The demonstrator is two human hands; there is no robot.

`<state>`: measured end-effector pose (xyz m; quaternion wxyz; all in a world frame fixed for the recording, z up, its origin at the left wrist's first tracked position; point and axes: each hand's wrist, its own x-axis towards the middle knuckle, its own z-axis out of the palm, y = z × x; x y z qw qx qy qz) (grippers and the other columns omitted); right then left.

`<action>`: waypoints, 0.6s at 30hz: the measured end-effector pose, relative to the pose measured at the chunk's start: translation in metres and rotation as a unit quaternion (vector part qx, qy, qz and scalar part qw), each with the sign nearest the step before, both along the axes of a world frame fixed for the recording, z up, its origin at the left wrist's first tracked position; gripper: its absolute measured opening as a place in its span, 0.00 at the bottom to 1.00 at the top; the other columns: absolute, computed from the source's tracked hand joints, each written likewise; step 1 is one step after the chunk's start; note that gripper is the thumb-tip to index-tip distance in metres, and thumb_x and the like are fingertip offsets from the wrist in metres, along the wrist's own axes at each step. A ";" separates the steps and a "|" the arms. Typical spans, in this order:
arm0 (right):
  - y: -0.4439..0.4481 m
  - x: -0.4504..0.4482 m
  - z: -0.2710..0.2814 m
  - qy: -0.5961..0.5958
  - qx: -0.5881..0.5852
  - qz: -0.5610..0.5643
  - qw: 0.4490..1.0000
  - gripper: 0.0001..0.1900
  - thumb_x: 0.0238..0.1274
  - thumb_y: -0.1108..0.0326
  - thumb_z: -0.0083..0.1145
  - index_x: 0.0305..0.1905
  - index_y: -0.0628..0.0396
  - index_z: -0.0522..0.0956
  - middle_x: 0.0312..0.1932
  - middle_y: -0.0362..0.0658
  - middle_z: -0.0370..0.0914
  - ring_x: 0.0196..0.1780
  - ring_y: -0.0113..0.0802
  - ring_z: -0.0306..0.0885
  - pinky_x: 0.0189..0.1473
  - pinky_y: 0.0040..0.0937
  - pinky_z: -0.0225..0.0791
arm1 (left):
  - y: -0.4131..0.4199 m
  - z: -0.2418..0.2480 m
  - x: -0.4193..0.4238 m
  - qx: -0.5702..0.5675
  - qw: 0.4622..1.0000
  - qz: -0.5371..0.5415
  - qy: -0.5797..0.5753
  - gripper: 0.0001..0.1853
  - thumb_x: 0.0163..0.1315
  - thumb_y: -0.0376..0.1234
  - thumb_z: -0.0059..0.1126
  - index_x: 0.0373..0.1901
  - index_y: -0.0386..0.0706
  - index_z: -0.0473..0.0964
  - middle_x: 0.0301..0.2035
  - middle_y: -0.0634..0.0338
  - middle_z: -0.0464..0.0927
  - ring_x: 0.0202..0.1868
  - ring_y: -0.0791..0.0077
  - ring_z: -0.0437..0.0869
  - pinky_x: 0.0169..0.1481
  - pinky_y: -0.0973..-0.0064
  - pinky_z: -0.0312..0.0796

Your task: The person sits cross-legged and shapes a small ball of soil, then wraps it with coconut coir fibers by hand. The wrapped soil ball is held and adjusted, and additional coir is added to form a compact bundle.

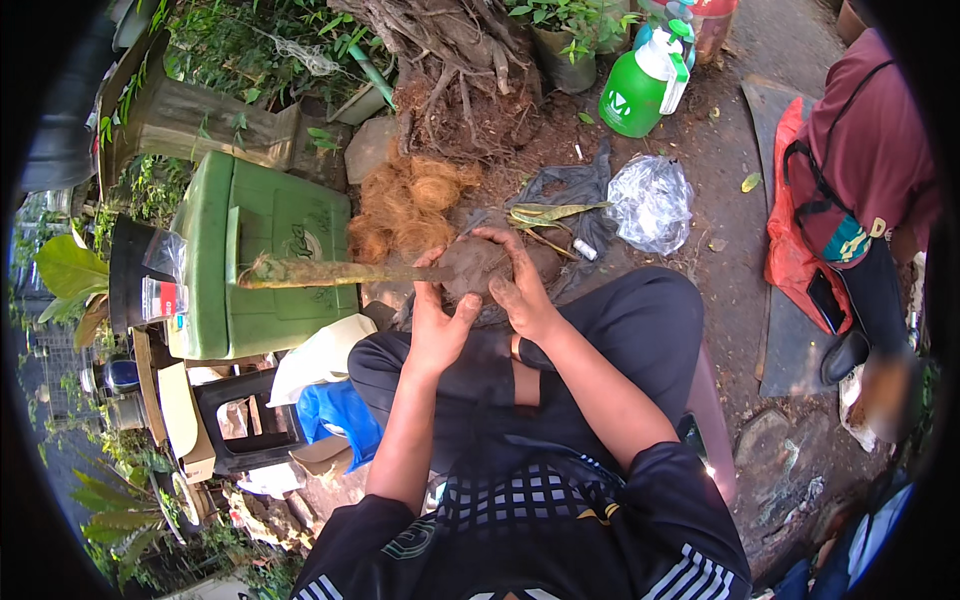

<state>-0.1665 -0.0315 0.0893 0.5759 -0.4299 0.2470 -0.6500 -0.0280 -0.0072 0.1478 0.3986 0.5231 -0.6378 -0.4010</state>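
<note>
Between my two hands sits a rounded ball of dark wet soil [477, 266]. A thick plant stem [337, 272] sticks out of it towards the left, lying roughly level. My left hand [442, 319] cups the near left side of the ball, its thumb pressed on the mud. Around the far and right side curls my right hand [525, 292], thumb on top. Both hands are smeared with soil. Just beyond the ball lies a heap of brown coconut fibre [412, 199]. Black plastic [562, 180] with cut variegated leaves [555, 214] lies to the far right of it.
A green lidded box [277, 255] stands at left, near a black crate [247, 412] and blue plastic bag [341, 420]. Beyond are a gnarled root mass [465, 82], a clear plastic bag [650, 202] and green pump sprayer [637, 86]. Another person [862, 150] sits at right.
</note>
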 end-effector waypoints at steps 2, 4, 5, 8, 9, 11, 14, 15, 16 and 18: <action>0.001 0.001 0.001 -0.005 0.003 -0.004 1.000 0.34 0.62 0.43 0.61 0.61 0.61 0.70 0.59 0.47 0.70 0.64 0.36 0.69 0.67 0.37 0.61 | -0.001 0.000 0.003 -0.012 0.999 -0.003 -0.039 0.44 0.59 0.39 0.70 0.69 0.36 0.51 0.62 0.46 0.64 0.66 0.61 0.67 0.70 0.64 0.62; 0.002 0.001 0.002 0.017 0.018 -0.017 1.000 0.34 0.60 0.42 0.63 0.59 0.61 0.71 0.58 0.46 0.72 0.62 0.35 0.71 0.65 0.37 0.64 | 0.005 -0.003 -0.001 -0.013 1.000 -0.004 -0.024 0.44 0.58 0.38 0.70 0.68 0.36 0.51 0.62 0.47 0.64 0.66 0.61 0.67 0.70 0.64 0.61; 0.002 0.000 0.002 0.018 0.022 -0.018 0.999 0.33 0.61 0.43 0.63 0.58 0.61 0.71 0.57 0.46 0.73 0.61 0.35 0.72 0.64 0.36 0.64 | 0.007 -0.004 -0.003 -0.015 1.000 -0.004 -0.014 0.44 0.57 0.37 0.70 0.68 0.36 0.51 0.62 0.47 0.63 0.66 0.60 0.67 0.71 0.63 0.61; 0.000 -0.003 0.001 0.028 0.021 -0.015 0.999 0.31 0.62 0.44 0.62 0.57 0.61 0.72 0.55 0.46 0.75 0.59 0.35 0.74 0.63 0.36 0.66 | 0.011 -0.009 -0.007 -0.010 1.000 0.016 -0.001 0.44 0.56 0.37 0.71 0.67 0.36 0.51 0.62 0.47 0.62 0.67 0.60 0.66 0.71 0.63 0.60; -0.001 -0.004 0.001 0.028 0.020 -0.014 0.999 0.31 0.62 0.44 0.61 0.57 0.61 0.72 0.55 0.47 0.75 0.59 0.35 0.74 0.62 0.36 0.67 | 0.011 -0.011 -0.007 -0.004 1.000 0.014 0.002 0.44 0.56 0.37 0.71 0.67 0.36 0.51 0.62 0.47 0.62 0.67 0.60 0.65 0.71 0.63 0.60; -0.002 -0.004 0.000 0.018 0.022 -0.015 0.999 0.28 0.63 0.48 0.60 0.56 0.61 0.73 0.53 0.47 0.75 0.58 0.36 0.74 0.62 0.36 0.66 | 0.010 -0.014 -0.006 0.001 1.000 0.016 0.009 0.45 0.55 0.37 0.72 0.67 0.37 0.51 0.62 0.47 0.61 0.68 0.60 0.64 0.72 0.62 0.59; -0.001 -0.003 0.001 -0.005 0.033 -0.017 0.999 0.23 0.64 0.53 0.58 0.54 0.61 0.75 0.52 0.48 0.73 0.58 0.39 0.72 0.62 0.37 0.64 | 0.008 -0.018 -0.003 -0.018 1.000 0.003 -0.015 0.47 0.56 0.40 0.70 0.70 0.36 0.49 0.64 0.46 0.60 0.68 0.60 0.64 0.72 0.62 0.60; 0.000 -0.002 0.001 -0.007 0.036 -0.011 0.999 0.24 0.65 0.52 0.58 0.55 0.60 0.75 0.53 0.48 0.73 0.59 0.39 0.71 0.63 0.37 0.63 | 0.007 -0.019 -0.002 -0.009 1.000 0.001 -0.014 0.48 0.58 0.45 0.69 0.71 0.37 0.48 0.63 0.47 0.60 0.67 0.61 0.65 0.71 0.62 0.60; 0.000 -0.001 0.002 -0.012 0.039 -0.008 0.999 0.25 0.66 0.50 0.57 0.56 0.60 0.74 0.53 0.48 0.72 0.60 0.40 0.71 0.64 0.38 0.62 | 0.006 -0.019 -0.001 0.000 1.000 -0.004 -0.010 0.50 0.59 0.50 0.68 0.72 0.38 0.47 0.63 0.48 0.61 0.66 0.61 0.66 0.71 0.62 0.60; 0.001 0.000 0.003 0.034 0.007 -0.033 0.999 0.29 0.66 0.45 0.57 0.59 0.59 0.73 0.55 0.49 0.71 0.63 0.42 0.69 0.66 0.40 0.60 | 0.005 -0.019 -0.001 0.009 1.000 -0.011 0.019 0.51 0.61 0.54 0.65 0.73 0.38 0.46 0.64 0.48 0.60 0.66 0.61 0.66 0.71 0.62 0.60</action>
